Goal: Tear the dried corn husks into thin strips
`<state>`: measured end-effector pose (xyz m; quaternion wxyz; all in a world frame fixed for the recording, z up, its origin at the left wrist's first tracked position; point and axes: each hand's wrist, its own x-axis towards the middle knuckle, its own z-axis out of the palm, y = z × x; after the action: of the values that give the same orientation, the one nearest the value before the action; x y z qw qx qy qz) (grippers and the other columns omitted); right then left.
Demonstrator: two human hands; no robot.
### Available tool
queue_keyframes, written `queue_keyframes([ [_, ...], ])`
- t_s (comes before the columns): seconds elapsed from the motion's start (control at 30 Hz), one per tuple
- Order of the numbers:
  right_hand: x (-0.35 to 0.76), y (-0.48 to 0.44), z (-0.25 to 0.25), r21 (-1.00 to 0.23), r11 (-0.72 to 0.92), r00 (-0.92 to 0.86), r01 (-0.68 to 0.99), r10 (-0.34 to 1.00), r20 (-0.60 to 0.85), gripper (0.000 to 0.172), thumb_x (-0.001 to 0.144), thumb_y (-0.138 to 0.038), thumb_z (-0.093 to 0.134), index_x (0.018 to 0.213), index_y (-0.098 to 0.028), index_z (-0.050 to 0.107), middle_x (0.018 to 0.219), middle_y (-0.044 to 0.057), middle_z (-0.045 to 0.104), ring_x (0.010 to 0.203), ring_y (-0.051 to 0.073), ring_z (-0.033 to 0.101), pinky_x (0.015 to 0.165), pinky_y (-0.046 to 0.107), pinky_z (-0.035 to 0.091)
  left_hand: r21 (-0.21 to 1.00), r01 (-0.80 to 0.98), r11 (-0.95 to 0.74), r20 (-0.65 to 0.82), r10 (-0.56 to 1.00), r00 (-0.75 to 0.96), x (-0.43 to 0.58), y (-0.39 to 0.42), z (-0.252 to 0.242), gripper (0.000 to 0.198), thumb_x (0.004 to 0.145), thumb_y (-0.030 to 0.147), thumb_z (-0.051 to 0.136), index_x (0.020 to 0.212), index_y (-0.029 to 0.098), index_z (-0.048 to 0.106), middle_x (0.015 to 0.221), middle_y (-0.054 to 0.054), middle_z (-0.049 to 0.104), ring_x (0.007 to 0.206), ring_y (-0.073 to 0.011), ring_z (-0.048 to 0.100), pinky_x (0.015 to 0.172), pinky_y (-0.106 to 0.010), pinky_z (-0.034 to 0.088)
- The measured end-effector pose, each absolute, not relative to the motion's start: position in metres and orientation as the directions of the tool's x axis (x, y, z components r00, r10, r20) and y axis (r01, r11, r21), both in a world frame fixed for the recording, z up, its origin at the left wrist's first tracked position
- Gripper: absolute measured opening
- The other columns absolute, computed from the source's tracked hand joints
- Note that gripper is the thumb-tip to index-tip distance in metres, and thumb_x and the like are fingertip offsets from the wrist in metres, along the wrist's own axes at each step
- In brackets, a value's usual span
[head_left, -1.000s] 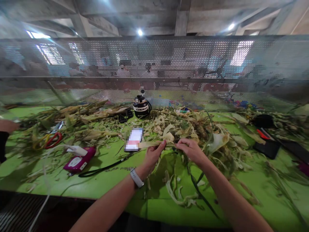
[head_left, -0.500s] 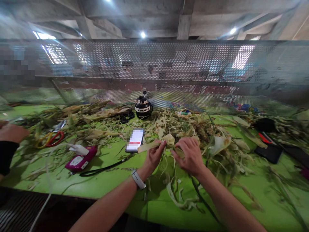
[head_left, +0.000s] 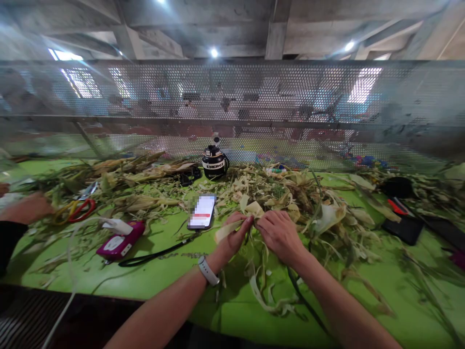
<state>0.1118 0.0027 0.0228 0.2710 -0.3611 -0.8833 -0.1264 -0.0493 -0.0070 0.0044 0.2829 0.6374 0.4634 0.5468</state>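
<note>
Pale corn husk strips (head_left: pixel 224 231) are pinched in my left hand (head_left: pixel 233 238), which wears a white watch band (head_left: pixel 208 270) at the wrist. My right hand (head_left: pixel 279 235) meets it at the fingertips, its fingers closed on the same husk; the exact grip is hidden. A folded piece of husk (head_left: pixel 253 209) sticks up just behind the fingers. Below my hands, thin curled husk strips (head_left: pixel 262 291) hang and lie on the green table (head_left: pixel 170 281). A large heap of dry husks (head_left: pixel 290 186) spreads behind and to the right.
A phone (head_left: pixel 202 212) with a lit screen, a magenta power bank (head_left: pixel 120 242) with a cable, and red-handled scissors (head_left: pixel 82 210) lie to the left. Another person's hand (head_left: pixel 32 208) is at the far left. A black jug (head_left: pixel 213 162) stands before the perforated metal screen (head_left: pixel 232 92).
My right hand has moved in against my left, and its fingers have closed. The husk strip at my left hand has swung slightly. The other person's hand has shifted right, toward the scissors.
</note>
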Motion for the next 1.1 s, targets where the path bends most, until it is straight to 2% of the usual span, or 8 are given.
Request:
queue_keyframes([
  [0.17,0.104,-0.002,0.017,-0.029,0.763,-0.641,0.646,0.563,0.522,0.018,0.089,-0.020,0.045,0.076,-0.016,0.056,0.075,0.006,0.058,0.073,0.018,0.049,0.067,0.030,0.033,0.850,0.316,-0.420,0.467,0.880,-0.086,-0.049,-0.008,0.009,0.030,0.079,0.042,0.055,0.060,0.019,0.058,0.061,-0.001,0.053,0.064,-0.0154,0.047,0.067,-0.029,0.038],
  [0.43,0.086,-0.006,-0.005,0.097,0.789,-0.732,0.607,0.507,0.455,0.013,0.081,-0.010,0.046,0.082,-0.015,0.059,0.080,0.008,0.060,0.071,0.018,0.051,0.065,0.032,0.032,0.970,0.082,-0.230,0.238,0.964,-0.118,-0.043,-0.007,-0.007,0.027,0.083,0.043,0.049,0.081,0.018,0.057,0.079,-0.002,0.059,0.078,-0.0159,0.054,0.080,-0.028,0.042],
  [0.57,0.091,-0.011,0.004,-0.041,0.790,-0.657,0.612,0.537,0.529,0.013,0.083,-0.023,0.049,0.075,-0.018,0.058,0.073,0.005,0.058,0.069,0.017,0.050,0.064,0.030,0.034,0.973,0.068,-0.219,0.225,0.968,-0.109,-0.044,-0.012,0.000,0.029,0.082,0.047,0.049,0.079,0.019,0.054,0.069,0.001,0.052,0.067,-0.0132,0.050,0.069,-0.025,0.043],
  [0.7,0.101,-0.007,0.018,-0.206,0.656,-0.361,0.726,0.619,0.698,0.018,0.088,-0.025,0.044,0.081,-0.018,0.059,0.080,0.008,0.060,0.081,0.020,0.051,0.074,0.032,0.037,0.983,-0.017,-0.184,0.180,0.974,-0.136,-0.042,-0.011,0.002,0.036,0.077,0.055,0.052,0.070,0.020,0.048,0.057,0.006,0.039,0.052,-0.0099,0.036,0.052,-0.024,0.034],
  [0.77,0.106,-0.001,0.019,-0.254,0.607,-0.296,0.753,0.657,0.693,0.019,0.089,-0.030,0.045,0.093,-0.018,0.059,0.093,0.010,0.062,0.091,0.023,0.052,0.081,0.035,0.036,0.987,-0.032,-0.156,0.151,0.982,-0.116,-0.040,-0.008,-0.002,0.039,0.074,0.057,0.055,0.068,0.019,0.049,0.056,0.006,0.038,0.051,-0.0094,0.035,0.050,-0.023,0.031],
  [0.83,0.108,0.006,0.016,-0.300,0.601,-0.320,0.741,0.708,0.630,0.021,0.091,-0.033,0.043,0.091,-0.018,0.058,0.090,0.008,0.063,0.088,0.022,0.053,0.080,0.035,0.037,0.995,-0.060,-0.075,0.068,0.992,-0.110,-0.038,-0.006,-0.006,0.040,0.072,0.059,0.056,0.069,0.019,0.050,0.053,0.007,0.037,0.049,-0.0087,0.033,0.048,-0.023,0.028],
  [0.93,0.110,0.013,0.008,-0.410,0.606,-0.361,0.681,0.766,0.532,0.029,0.093,-0.032,0.036,0.074,-0.019,0.053,0.072,0.004,0.059,0.072,0.018,0.054,0.069,0.029,0.040,0.997,-0.072,0.008,-0.014,0.997,-0.078,-0.037,-0.005,-0.008,0.040,0.070,0.058,0.058,0.067,0.019,0.054,0.052,0.006,0.039,0.049,-0.0093,0.035,0.049,-0.023,0.029],
  [1.1,0.113,0.015,0.011,-0.497,0.577,-0.277,0.648,0.786,0.552,0.028,0.093,-0.034,0.035,0.072,-0.021,0.047,0.070,0.004,0.054,0.069,0.017,0.052,0.064,0.027,0.040,0.999,-0.016,-0.044,0.045,0.998,0.051,-0.042,-0.009,-0.004,0.033,0.072,0.051,0.060,0.066,0.018,0.062,0.063,-0.001,0.055,0.066,-0.0149,0.048,0.065,-0.026,0.040],
])
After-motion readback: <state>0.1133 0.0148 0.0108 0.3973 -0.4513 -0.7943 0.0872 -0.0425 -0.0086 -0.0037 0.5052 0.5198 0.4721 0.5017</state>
